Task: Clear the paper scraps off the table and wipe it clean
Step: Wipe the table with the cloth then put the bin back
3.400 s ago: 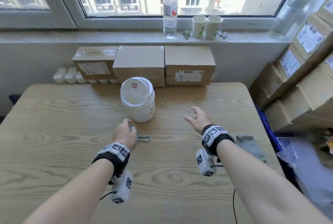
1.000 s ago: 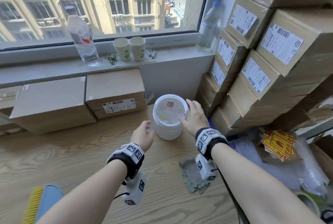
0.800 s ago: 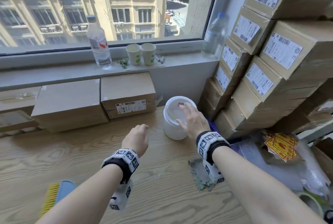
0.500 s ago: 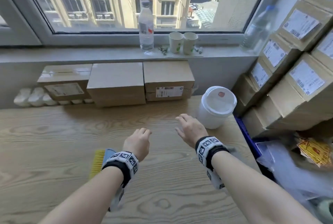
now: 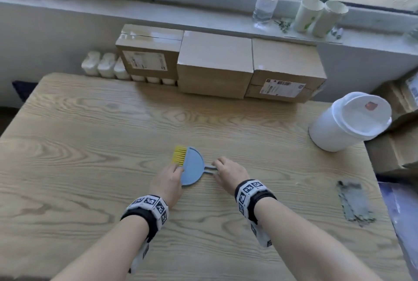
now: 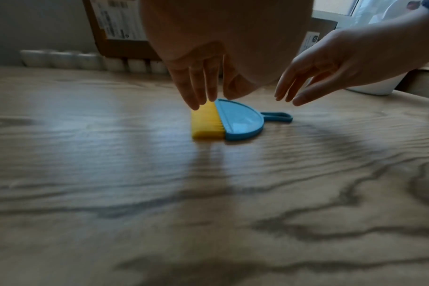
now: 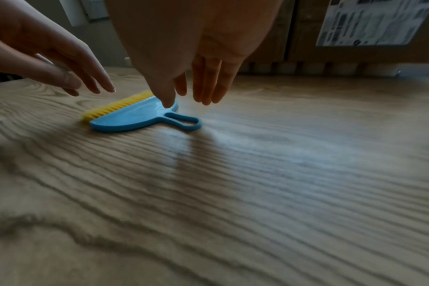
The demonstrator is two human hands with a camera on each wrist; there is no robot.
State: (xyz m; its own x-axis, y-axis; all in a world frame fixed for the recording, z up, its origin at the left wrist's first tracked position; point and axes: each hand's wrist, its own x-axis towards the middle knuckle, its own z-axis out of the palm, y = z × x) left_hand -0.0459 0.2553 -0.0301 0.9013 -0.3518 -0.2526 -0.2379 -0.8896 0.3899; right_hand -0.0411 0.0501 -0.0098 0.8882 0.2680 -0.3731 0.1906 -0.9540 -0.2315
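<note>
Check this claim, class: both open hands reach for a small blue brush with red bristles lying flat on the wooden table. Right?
Not quite. The small blue brush has yellow bristles, not red, as the left wrist view shows. The left hand and right hand are open, and the brush lies flat on the wooden table.

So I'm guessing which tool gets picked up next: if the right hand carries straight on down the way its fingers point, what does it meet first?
Most likely the blue dustpan: the right hand hangs open just above it, thumb tip near the handle's root. Whether it touches yet is unclear.
</note>
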